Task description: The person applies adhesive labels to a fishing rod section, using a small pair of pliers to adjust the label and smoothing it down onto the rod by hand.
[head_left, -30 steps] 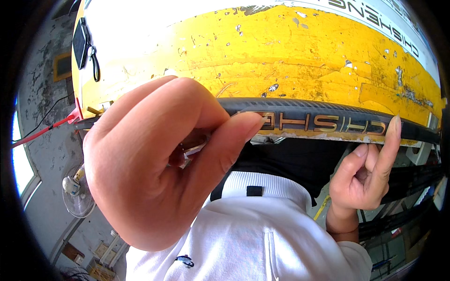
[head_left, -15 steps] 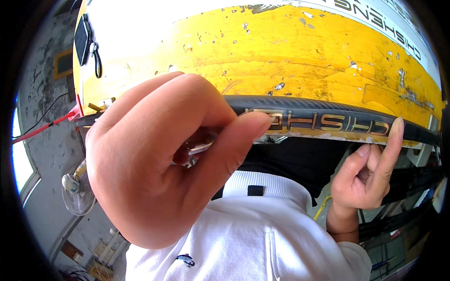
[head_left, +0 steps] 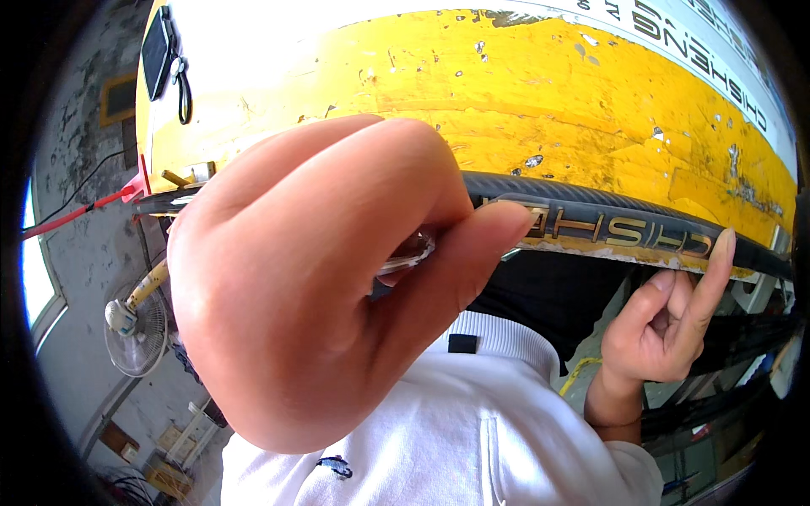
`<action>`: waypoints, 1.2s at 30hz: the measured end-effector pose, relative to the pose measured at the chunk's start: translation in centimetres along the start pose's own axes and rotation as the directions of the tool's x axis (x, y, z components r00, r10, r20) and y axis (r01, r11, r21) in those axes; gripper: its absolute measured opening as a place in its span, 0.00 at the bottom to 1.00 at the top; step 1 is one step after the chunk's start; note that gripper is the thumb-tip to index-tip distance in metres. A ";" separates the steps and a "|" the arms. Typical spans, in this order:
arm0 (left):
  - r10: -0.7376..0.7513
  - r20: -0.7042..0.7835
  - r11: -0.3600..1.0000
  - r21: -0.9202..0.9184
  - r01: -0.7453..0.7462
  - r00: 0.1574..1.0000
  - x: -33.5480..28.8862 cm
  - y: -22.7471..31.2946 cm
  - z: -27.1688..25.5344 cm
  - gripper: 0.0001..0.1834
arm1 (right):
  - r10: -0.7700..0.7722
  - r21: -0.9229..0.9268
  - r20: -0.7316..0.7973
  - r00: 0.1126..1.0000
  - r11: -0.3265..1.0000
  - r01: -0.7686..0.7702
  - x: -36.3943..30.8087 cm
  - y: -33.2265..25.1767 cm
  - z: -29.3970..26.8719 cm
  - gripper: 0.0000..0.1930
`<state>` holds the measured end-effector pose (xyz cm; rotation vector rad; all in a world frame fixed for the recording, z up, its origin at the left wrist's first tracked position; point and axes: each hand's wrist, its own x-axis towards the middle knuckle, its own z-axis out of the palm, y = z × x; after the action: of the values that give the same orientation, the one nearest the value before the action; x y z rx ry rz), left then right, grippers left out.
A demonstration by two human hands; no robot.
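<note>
A long black carbon-weave tube or rim (head_left: 624,198) runs along the near edge of the yellow table. On its near face lies a clear-edged decal strip with gold lettering (head_left: 620,232). My left hand (head_left: 312,278), large and close to the camera, is curled, thumb and forefinger pinching the strip's left end. Inside its curled fingers a shiny, curved piece (head_left: 411,255) shows, mostly hidden; its kind cannot be made out. My right hand (head_left: 662,325) has its index finger stretched up against the strip's right end. Its other fingers are bent below the table edge, with nothing visible in them.
The worn yellow tabletop (head_left: 405,84) has chips and scrapes. A black phone-like device (head_left: 158,55) with a wrist loop lies at the far left. White sheets with dark lettering (head_left: 717,67) cover the far right. A fan (head_left: 135,325) stands at the left.
The view has shifted slightly, so the table and tube appear farther right. My left hand appears farther right, still pinching the strip's left end. My right index finger stays at its right end.
</note>
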<state>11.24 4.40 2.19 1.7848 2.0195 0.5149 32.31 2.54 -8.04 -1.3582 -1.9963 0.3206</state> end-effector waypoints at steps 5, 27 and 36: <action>0.033 -0.130 0.999 0.015 -0.032 0.991 -0.4 -0.2 1.2 0.18 | 0.044 -0.009 0.013 0.999 0.999 -0.044 -0.2 -0.2 0.0 0.28; -0.176 -0.086 0.982 -0.079 0.170 0.981 -0.1 1.1 1.0 0.16 | -0.112 0.034 0.095 0.989 0.993 0.110 0.6 -1.5 1.0 0.29; 0.018 0.006 0.989 -0.145 -0.017 1.000 0.5 -0.6 0.3 0.14 | -0.331 0.039 0.195 0.923 0.943 0.330 1.6 -4.4 2.8 0.29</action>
<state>10.83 4.84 1.54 1.7164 1.9109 0.6434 26.94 2.56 -7.06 -0.9902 -2.3455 0.3136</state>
